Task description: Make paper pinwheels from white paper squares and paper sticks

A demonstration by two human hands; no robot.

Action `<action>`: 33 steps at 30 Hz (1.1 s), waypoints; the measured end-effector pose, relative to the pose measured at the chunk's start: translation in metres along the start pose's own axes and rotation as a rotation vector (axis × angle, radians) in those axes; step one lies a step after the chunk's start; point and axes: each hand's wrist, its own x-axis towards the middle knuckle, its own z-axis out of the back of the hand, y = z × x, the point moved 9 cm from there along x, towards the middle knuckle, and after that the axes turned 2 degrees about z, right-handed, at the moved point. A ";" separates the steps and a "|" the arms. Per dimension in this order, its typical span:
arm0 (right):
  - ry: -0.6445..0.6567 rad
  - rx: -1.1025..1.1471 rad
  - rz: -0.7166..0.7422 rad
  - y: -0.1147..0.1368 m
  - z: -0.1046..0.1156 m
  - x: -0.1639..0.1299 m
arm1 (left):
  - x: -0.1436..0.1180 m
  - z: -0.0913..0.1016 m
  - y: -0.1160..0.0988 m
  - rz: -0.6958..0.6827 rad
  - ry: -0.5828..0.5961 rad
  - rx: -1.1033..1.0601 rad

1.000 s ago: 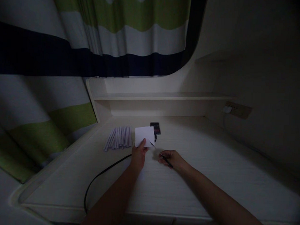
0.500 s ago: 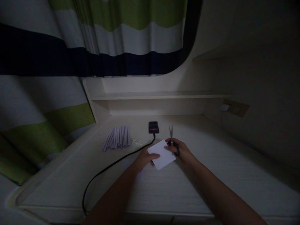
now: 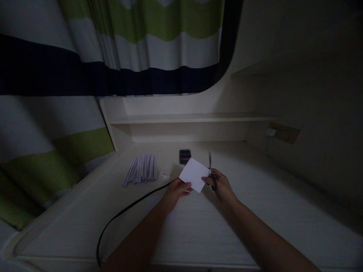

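A white square of paper [image 3: 194, 173] is held above the desk between both hands. My left hand [image 3: 177, 190] pinches its lower left edge, thumb on top. My right hand [image 3: 220, 184] is closed around the dark handles of a pair of scissors [image 3: 210, 162], whose nearly closed blades point away from me. The right thumb also rests at the paper's right corner. Behind the paper lies a phone [image 3: 184, 156], partly covered by it. A bundle of rolled paper sticks [image 3: 141, 169] lies to the left, with a few small pale bits [image 3: 164, 174] beside it.
A black cable [image 3: 123, 210] curves over the left part of the white desk [image 3: 255, 234]. At the back runs a low shelf [image 3: 188, 119]. A striped curtain [image 3: 80, 148] hangs on the left, and a white plug [image 3: 271, 132] sits in the right wall socket.
The paper has turned and moved slightly away from me, now overlapping the phone. My left thumb has shifted toward its lower edge. The scissors have turned and their blades look closer together.
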 end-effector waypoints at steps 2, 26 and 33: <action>-0.001 0.003 -0.001 -0.004 -0.001 -0.001 | 0.000 -0.006 0.006 0.025 0.031 0.072; 0.516 -0.308 -0.224 -0.034 -0.058 -0.034 | -0.004 0.044 -0.022 -0.238 -0.403 -0.015; 0.513 -0.297 -0.255 -0.036 -0.059 -0.036 | -0.005 0.041 -0.022 -0.219 -0.400 0.010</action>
